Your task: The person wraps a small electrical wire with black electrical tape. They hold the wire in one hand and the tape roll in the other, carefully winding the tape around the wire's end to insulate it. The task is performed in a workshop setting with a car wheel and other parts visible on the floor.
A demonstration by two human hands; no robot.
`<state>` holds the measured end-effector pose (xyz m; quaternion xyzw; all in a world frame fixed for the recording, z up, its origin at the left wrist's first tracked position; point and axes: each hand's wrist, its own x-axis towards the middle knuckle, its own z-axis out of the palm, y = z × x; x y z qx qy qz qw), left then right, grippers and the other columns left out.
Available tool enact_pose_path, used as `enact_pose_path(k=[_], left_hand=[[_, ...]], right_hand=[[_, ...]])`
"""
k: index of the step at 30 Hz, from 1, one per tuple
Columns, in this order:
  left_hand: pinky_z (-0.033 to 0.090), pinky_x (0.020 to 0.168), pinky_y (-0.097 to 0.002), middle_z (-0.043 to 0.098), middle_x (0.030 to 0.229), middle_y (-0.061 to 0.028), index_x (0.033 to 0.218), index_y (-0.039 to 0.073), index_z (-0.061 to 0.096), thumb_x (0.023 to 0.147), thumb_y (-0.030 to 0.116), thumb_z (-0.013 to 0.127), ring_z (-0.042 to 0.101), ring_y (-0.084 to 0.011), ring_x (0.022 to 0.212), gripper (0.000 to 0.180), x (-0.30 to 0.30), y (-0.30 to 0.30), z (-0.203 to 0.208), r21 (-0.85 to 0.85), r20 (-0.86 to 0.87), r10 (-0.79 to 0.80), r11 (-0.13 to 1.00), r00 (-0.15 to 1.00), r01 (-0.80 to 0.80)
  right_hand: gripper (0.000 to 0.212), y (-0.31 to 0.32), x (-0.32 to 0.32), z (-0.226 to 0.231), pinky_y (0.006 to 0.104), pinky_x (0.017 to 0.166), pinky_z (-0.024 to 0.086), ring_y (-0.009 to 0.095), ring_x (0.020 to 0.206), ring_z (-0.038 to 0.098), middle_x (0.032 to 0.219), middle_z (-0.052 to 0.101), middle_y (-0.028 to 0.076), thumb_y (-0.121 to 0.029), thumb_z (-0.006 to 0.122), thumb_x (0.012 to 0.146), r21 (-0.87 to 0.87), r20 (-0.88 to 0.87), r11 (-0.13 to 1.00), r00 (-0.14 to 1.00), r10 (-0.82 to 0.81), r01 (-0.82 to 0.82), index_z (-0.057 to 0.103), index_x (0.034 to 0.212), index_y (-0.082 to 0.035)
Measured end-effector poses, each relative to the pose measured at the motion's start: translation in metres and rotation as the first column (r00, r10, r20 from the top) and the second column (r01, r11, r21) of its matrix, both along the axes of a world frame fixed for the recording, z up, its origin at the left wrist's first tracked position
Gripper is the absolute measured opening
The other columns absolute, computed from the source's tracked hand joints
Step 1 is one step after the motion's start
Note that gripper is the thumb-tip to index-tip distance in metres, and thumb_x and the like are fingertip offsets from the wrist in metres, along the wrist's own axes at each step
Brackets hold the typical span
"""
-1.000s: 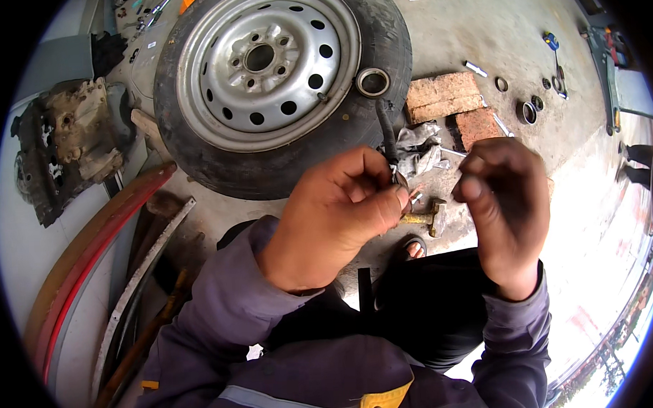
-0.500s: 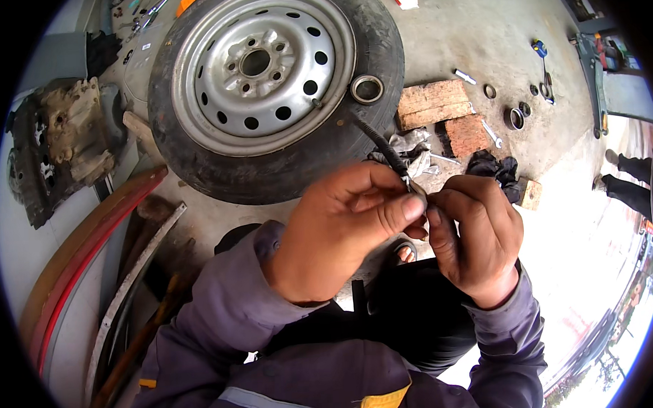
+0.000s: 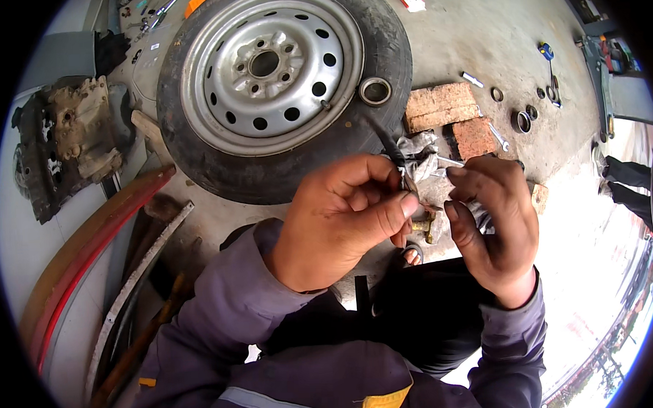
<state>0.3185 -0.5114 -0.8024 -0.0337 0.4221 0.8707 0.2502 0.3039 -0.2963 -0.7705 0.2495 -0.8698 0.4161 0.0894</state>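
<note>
My left hand [image 3: 342,228] pinches a thin dark piece between thumb and forefinger. From the grip a black ribbed tube [image 3: 388,141] points up toward the tire, smeared by motion; its lower end is hidden by my fingers. My right hand [image 3: 498,230] hangs a little to the right, thumb and forefinger apart, with nothing visible between them. Beyond both hands lies a tire [image 3: 268,179] on a silver steel rim [image 3: 226,107]. A metal ring [image 3: 375,91] rests on its sidewall.
Right of the tire are a wooden block [image 3: 442,105], a brick [image 3: 474,137], a wrench [image 3: 500,137], crumpled rags [image 3: 417,149] and loose rings [image 3: 521,122]. At left are a dirty metal part [image 3: 79,133] and a red curved panel [image 3: 91,255]. Another person's legs [image 3: 628,186] show far right.
My right hand has come away from the left and moved right, its fingers parting. The black tube has swung slightly in my left hand, which keeps its pinch.
</note>
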Motion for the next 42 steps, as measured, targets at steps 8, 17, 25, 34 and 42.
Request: enact_pose_path(k=[8, 17, 25, 34, 42], left_hand=[[0.059, 0.074, -0.0334, 0.069, 0.094, -0.011, 0.108, -0.003, 0.062, 0.097, 0.003, 0.065, 0.069, -0.0201, 0.086, 0.012, -0.003, 0.001, 0.002, 0.128, 0.119, -0.048, 0.991, 0.992, 0.032], [0.059, 0.084, -0.0337, 0.069, 0.107, -0.0114, 0.114, -0.003, 0.063, 0.096, 0.001, 0.066, 0.07, -0.02, 0.096, 0.018, 0.003, 0.001, 0.002, 0.158, 0.098, -0.054, 0.987, 0.994, 0.038], [0.057, 0.083, -0.0293, 0.067, 0.105, -0.0084, 0.116, -0.002, 0.063, 0.097, 0.0, 0.065, 0.067, -0.0174, 0.102, 0.019, 0.004, 0.001, 0.002, -0.065, -0.219, -0.065, 0.997, 0.973, 0.052], [0.057, 0.068, -0.0275, 0.067, 0.089, -0.0093, 0.106, -0.005, 0.056, 0.1, 0.003, 0.064, 0.068, -0.0139, 0.075, 0.013, -0.007, -0.001, 0.007, -0.034, -0.001, -0.025, 0.999, 1.0, 0.025], [0.061, 0.071, -0.03, 0.068, 0.093, -0.0113, 0.106, -0.004, 0.057, 0.098, 0.002, 0.066, 0.07, -0.0163, 0.078, 0.014, -0.002, 0.005, 0.001, 0.052, 0.136, 0.033, 0.998, 0.99, -0.04]], right_hand=[[0.031, -0.002, -0.006, -0.004, 0.0334, 0.06, 0.055, 0.024, 0.072, 0.068, 0.093, 0.066, 0.011, -0.007, 0.081, 0.068, 0.148, -0.173, 0.978, 0.97, 0.173, -0.148, 0.072, 0.096, -0.001], [0.026, -0.005, -0.003, -0.002, 0.0324, 0.055, 0.054, 0.024, 0.066, 0.067, 0.09, 0.065, 0.013, -0.013, 0.082, 0.075, 0.071, -0.13, 0.988, 0.98, 0.149, -0.14, 0.07, 0.094, 0.0], [0.015, -0.015, 0.014, 0.005, 0.0301, 0.049, 0.048, 0.018, 0.057, 0.06, 0.077, 0.063, 0.009, -0.012, 0.067, 0.086, -0.309, 0.557, 0.939, 0.829, 0.051, 0.149, 0.063, 0.087, 0.003], [0.024, -0.009, -0.006, 0.017, 0.0288, 0.053, 0.049, 0.016, 0.061, 0.059, 0.079, 0.059, 0.007, -0.01, 0.068, 0.086, -0.23, 0.755, 0.948, 0.654, 0.03, 0.222, 0.064, 0.106, 0.004], [0.036, -0.01, -0.001, 0.0, 0.0338, 0.059, 0.056, 0.024, 0.071, 0.067, 0.09, 0.064, 0.011, -0.004, 0.081, 0.063, 0.257, -0.201, 0.963, 0.97, 0.138, -0.084, 0.07, 0.096, 0.001]])
